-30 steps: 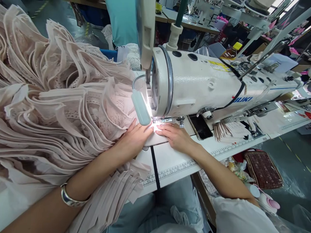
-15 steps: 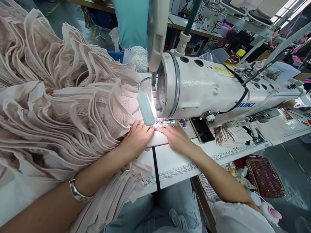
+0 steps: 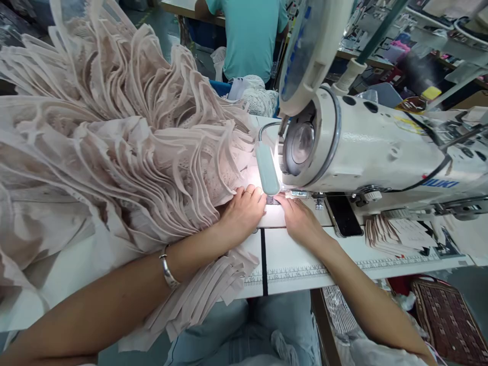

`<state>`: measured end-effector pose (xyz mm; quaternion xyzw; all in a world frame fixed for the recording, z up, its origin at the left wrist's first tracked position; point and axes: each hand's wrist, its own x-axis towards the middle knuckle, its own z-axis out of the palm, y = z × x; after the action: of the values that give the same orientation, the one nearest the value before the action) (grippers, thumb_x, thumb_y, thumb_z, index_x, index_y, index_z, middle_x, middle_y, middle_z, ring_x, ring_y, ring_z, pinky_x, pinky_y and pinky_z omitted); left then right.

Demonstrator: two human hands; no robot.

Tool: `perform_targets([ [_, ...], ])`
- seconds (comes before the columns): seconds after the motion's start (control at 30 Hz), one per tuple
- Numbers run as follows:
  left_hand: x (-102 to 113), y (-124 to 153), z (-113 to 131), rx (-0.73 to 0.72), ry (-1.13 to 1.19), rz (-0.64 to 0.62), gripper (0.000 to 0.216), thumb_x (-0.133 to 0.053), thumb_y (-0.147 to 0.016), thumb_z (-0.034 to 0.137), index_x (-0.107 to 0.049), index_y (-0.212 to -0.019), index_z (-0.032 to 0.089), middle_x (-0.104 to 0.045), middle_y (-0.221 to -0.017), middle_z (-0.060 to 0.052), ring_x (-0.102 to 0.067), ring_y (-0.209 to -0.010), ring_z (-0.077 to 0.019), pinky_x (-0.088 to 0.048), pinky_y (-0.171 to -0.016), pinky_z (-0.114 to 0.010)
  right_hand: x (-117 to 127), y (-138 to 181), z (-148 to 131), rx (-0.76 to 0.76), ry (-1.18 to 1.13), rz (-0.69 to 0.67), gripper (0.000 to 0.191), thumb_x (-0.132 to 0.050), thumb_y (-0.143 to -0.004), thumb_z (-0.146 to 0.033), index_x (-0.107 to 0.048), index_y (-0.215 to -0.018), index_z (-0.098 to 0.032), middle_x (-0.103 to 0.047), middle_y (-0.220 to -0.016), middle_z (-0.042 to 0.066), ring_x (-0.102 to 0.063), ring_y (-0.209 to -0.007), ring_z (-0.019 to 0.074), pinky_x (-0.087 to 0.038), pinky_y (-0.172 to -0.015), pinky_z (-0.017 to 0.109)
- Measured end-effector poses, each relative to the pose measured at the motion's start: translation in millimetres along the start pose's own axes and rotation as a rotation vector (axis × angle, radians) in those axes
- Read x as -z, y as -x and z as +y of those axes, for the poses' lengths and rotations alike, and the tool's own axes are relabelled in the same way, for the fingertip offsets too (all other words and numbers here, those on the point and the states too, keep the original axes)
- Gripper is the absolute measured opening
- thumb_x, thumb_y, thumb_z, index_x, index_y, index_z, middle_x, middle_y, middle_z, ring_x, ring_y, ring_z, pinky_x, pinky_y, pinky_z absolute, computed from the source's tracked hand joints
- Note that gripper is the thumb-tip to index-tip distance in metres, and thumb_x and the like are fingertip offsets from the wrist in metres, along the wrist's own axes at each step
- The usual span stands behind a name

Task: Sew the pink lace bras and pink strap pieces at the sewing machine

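Observation:
My left hand (image 3: 246, 211) is closed at the edge of a large heap of pale pink lace garments (image 3: 183, 157), its bent fingers on the fabric just left of the needle area. Across a small gap, my right hand (image 3: 303, 221) has its thumb and fingers together beside the presser foot; whatever they pinch is too small to make out. Both hands rest on the bed of a white sewing machine (image 3: 358, 147). A pale green lamp (image 3: 268, 169) lights the spot and partly hides the needle.
Right of my right hand lie a black phone (image 3: 344, 216) and a stack of paper tags (image 3: 400, 234). Fabric strips (image 3: 213, 287) hang over the front table edge, which carries a printed ruler (image 3: 297, 274). A person in a teal shirt (image 3: 249, 38) sits beyond the machine.
The view has swung left, so the machine and heap appear farther right. My hands have moved slightly apart, and my left fingers look more curled. Both stay by the presser foot.

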<state>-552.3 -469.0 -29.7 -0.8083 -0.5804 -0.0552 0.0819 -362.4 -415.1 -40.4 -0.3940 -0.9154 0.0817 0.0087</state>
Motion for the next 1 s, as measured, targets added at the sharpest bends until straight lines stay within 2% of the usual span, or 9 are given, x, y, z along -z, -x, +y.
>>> perform_targets([
  [0.07, 1.8, 1.4, 1.8, -0.01, -0.026, 0.004, 0.022, -0.054, -0.098, 0.024, -0.065, -0.11, 0.009, -0.065, -0.087, -0.011, -0.058, -0.093, -0.028, -0.038, -0.082, -0.039, 0.5, -4.2, -0.1, -0.057, 0.015, -0.037, 0.054, -0.03, -0.089, -0.005, -0.05, -0.139, -0.012, -0.065, -0.125, 0.016, -0.06, -0.108, 0.0299, -0.05, -0.087, 0.041],
  [0.2, -0.1, 0.4, -0.5, -0.046, -0.059, 0.035, 0.026, -0.041, -0.098, 0.012, -0.066, -0.094, 0.01, -0.063, -0.08, -0.01, -0.057, -0.082, -0.026, -0.04, -0.083, -0.041, 1.8, -14.3, 0.1, -0.149, 0.053, -0.106, 0.048, -0.035, -0.088, -0.008, -0.054, -0.132, -0.013, -0.069, -0.097, 0.013, -0.061, -0.082, 0.0276, -0.045, -0.071, 0.036],
  [0.3, -3.4, -7.5, -7.6, 0.022, 0.02, 0.048, 0.028, -0.036, -0.095, 0.005, -0.063, -0.097, 0.01, -0.065, -0.086, -0.011, -0.058, -0.088, -0.0266, -0.04, -0.094, -0.045, 3.0, -16.2, 1.0, -0.153, 0.076, -0.102, 0.043, -0.034, -0.088, -0.007, -0.058, -0.123, -0.013, -0.065, -0.079, 0.01, -0.056, -0.073, 0.0247, -0.04, -0.067, 0.033],
  [0.37, -4.5, -14.4, -13.0, 0.055, 0.133, 0.018, 0.024, -0.039, -0.094, 0.007, -0.061, -0.101, 0.012, -0.066, -0.094, -0.011, -0.059, -0.098, -0.0269, -0.039, -0.101, -0.047, 4.4, -14.4, 1.0, -0.119, 0.053, -0.088, 0.039, -0.033, -0.088, -0.005, -0.062, -0.112, -0.014, -0.064, -0.077, 0.008, -0.054, -0.07, 0.023, -0.038, -0.066, 0.032],
  [0.43, -4.8, -19.9, -17.4, 0.054, 0.228, -0.027, 0.018, -0.043, -0.093, 0.011, -0.059, -0.102, 0.014, -0.066, -0.1, -0.01, -0.058, -0.106, -0.0275, -0.038, -0.106, -0.05, 6.3, -11.7, -0.3, -0.088, 0.026, -0.08, 0.037, -0.033, -0.086, -0.003, -0.063, -0.102, -0.016, -0.066, -0.083, 0.008, -0.055, -0.073, 0.0222, -0.038, -0.066, 0.031],
  [0.5, -4.6, -22.7, -19.8, 0.037, 0.266, -0.06, 0.017, -0.044, -0.092, 0.013, -0.057, -0.102, 0.015, -0.066, -0.103, -0.01, -0.057, -0.111, -0.0287, -0.036, -0.109, -0.054, 7.5, -9.2, -2.9, -0.086, 0.039, -0.074, 0.038, -0.032, -0.085, 0.0, -0.064, -0.1, -0.017, -0.068, -0.095, 0.01, -0.057, -0.081, 0.0235, -0.04, -0.069, 0.032],
  [0.7, -0.6, -21.7, -19.2, 0.038, 0.318, -0.069, 0.018, -0.04, -0.094, 0.012, -0.057, -0.098, 0.016, -0.066, -0.101, -0.011, -0.057, -0.116, -0.0309, -0.044, -0.104, -0.053, 5.6, -4.8, -8.8, -0.098, 0.117, -0.029, 0.055, -0.034, -0.087, 0.0, -0.06, -0.132, -0.017, -0.066, -0.125, 0.014, -0.06, -0.104, 0.028, -0.049, -0.085, 0.039],
  [0.83, -0.9, -20.2, -18.5, 0.03, 0.299, -0.046, 0.019, -0.041, -0.093, 0.01, -0.058, -0.097, 0.016, -0.067, -0.099, -0.011, -0.058, -0.114, -0.0309, -0.047, -0.1, -0.051, 4.7, -1.9, -4.7, -0.061, 0.074, -0.015, 0.064, -0.034, -0.084, 0.003, -0.057, -0.14, -0.018, -0.063, -0.135, 0.011, -0.061, -0.11, 0.0267, -0.05, -0.094, 0.041],
  [1.0, -9.6, -18.1, -19.3, 0.006, 0.251, 0.028, 0.018, -0.043, -0.093, 0.013, -0.059, -0.099, 0.017, -0.067, -0.097, -0.01, -0.059, -0.113, -0.0306, -0.048, -0.098, -0.051, 3.5, 0.6, 1.2, -0.055, 0.017, -0.022, 0.066, -0.036, -0.085, 0.001, -0.055, -0.143, -0.023, -0.06, -0.141, 0.007, -0.06, -0.116, 0.026, -0.051, -0.094, 0.04],
])
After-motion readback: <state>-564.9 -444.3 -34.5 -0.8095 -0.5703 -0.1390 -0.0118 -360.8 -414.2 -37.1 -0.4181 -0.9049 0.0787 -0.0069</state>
